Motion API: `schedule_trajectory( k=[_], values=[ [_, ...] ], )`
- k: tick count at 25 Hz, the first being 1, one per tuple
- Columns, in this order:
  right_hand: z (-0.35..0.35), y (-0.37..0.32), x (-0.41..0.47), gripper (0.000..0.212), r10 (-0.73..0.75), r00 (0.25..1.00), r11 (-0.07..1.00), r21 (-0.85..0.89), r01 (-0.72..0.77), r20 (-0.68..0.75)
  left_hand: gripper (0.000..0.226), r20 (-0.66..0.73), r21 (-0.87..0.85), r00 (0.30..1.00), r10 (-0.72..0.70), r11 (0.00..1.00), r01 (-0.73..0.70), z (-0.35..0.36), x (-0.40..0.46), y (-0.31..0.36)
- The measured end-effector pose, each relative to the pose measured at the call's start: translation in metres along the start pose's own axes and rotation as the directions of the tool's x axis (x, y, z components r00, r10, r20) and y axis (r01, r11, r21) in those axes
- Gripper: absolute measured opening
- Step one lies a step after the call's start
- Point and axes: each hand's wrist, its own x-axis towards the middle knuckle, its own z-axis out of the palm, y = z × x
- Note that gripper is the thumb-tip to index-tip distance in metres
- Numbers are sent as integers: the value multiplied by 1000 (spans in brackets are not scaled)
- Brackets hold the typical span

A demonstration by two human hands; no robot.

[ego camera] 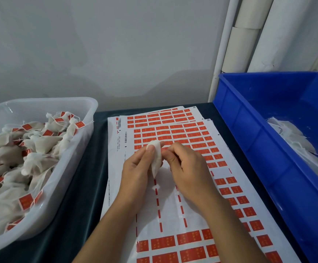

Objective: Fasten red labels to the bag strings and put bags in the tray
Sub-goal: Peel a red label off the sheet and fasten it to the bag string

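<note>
Left hand (137, 168) holds one small white bag (156, 158) upright at the centre of the view, above the label sheets; its grip is clamped on the bag, thumb pressed against the upper end and the remaining fingers curled behind it. The bag's lower end tapers to a point between the two hands.

Right hand (188, 168) sits just beside the bag at 3 o'clock of it, fingers curled inward with the fingertips drawn together near the bag's upper part. Whether that grip pinches a string or a label cannot be told; the fingertips hide it.

Label sheets (173, 133) lie overlapped on the dark counter (78, 186), running from 12 o'clock to 6 o'clock under both hands. Rows of red labels (192, 238) remain at the far and near ends and along the right edge; the middle strip under the forearms shows bare white backing with thin red dashes.

Translucent white tray (59, 183) stands at 9 o'clock, touching the counter's left portion, and holds a heap of white bags with red labels on their strings.

Blue bin (249, 130) stands at 3 o'clock and holds white bags in its right part, partly out of frame.

White tubes (249, 35) lean against the wall at 1 o'clock.
</note>
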Motion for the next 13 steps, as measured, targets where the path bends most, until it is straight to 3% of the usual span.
schedule_trajectory(
  k=[5, 13],
  values=[
    [-5, -5, -1, 28, -71, 997, 996, 58, 72, -27, 36, 2, 165, 997, 76, 983, -75, 4, 2, -4],
    [-9, -6, 5, 30, 7, 995, 993, 118, 4, -96, 23, 172, 325, 982, 72, 937, -126, 5, -1, -6]
  ],
)
